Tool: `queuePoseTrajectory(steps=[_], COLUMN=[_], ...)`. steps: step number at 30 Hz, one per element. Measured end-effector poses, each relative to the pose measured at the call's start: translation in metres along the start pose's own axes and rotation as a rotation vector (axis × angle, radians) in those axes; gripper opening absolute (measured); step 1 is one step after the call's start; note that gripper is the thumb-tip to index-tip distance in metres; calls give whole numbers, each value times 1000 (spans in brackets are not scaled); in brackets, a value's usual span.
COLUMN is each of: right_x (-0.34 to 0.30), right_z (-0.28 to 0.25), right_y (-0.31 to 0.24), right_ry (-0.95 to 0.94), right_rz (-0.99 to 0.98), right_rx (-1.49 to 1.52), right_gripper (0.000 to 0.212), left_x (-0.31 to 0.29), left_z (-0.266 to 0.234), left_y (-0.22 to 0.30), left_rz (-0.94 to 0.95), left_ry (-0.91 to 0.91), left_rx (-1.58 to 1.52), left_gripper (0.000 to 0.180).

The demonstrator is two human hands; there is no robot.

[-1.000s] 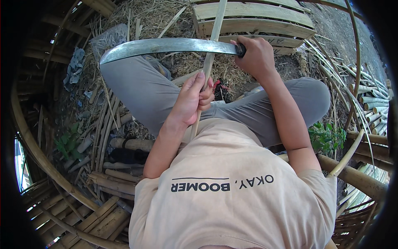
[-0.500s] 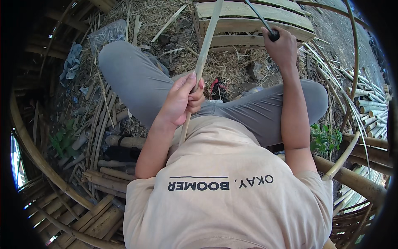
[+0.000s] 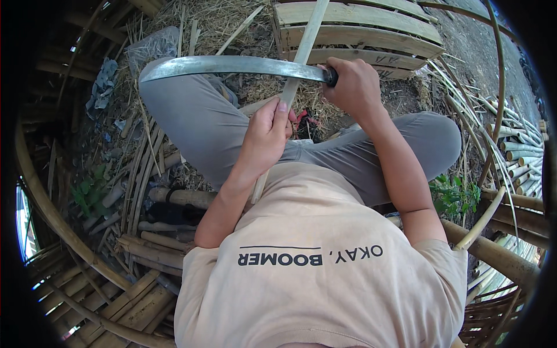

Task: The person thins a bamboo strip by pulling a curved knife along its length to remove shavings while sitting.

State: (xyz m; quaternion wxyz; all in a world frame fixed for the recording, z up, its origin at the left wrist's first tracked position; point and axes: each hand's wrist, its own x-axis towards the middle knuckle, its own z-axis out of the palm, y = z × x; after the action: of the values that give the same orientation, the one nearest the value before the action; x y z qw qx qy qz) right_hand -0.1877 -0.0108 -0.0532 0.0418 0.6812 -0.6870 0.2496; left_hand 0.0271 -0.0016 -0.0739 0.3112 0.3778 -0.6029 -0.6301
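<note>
My left hand (image 3: 268, 130) is closed round a long pale bamboo strip (image 3: 306, 45). The strip slants from my belly up past the top edge of the picture. My right hand (image 3: 354, 87) grips the black handle of a machete (image 3: 226, 65). Its long, slightly curved steel blade points left and crosses over the strip a little above my left hand. The blade's tip hangs over my left knee. Whether the edge bites into the strip, I cannot tell.
A slatted wooden crate (image 3: 360, 37) stands just ahead. Straw and shavings (image 3: 255, 87) cover the ground between my knees. Cut bamboo poles (image 3: 522, 153) are stacked at the right. More bamboo pieces (image 3: 154, 249) lie at my left, near a curved bamboo frame (image 3: 55, 220).
My right hand has swung the machete inward, from pointing up over the crate to lying across the strip. The left hand has shifted slightly right, and the strip leans further right.
</note>
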Motion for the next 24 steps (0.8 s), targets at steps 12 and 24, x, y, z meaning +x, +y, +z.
queuePoseTrajectory(steps=[12, 24], right_x=[9, 25], right_z=[4, 1], right_y=[17, 48], right_ry=[145, 234], right_rz=[-10, 77], right_rx=[-21, -115], right_gripper=[16, 20], left_x=[-9, -20], left_z=[-1, -9], left_y=[8, 15], left_rz=[13, -67], left_ry=[58, 21], left_rx=[75, -81], left_gripper=[34, 34])
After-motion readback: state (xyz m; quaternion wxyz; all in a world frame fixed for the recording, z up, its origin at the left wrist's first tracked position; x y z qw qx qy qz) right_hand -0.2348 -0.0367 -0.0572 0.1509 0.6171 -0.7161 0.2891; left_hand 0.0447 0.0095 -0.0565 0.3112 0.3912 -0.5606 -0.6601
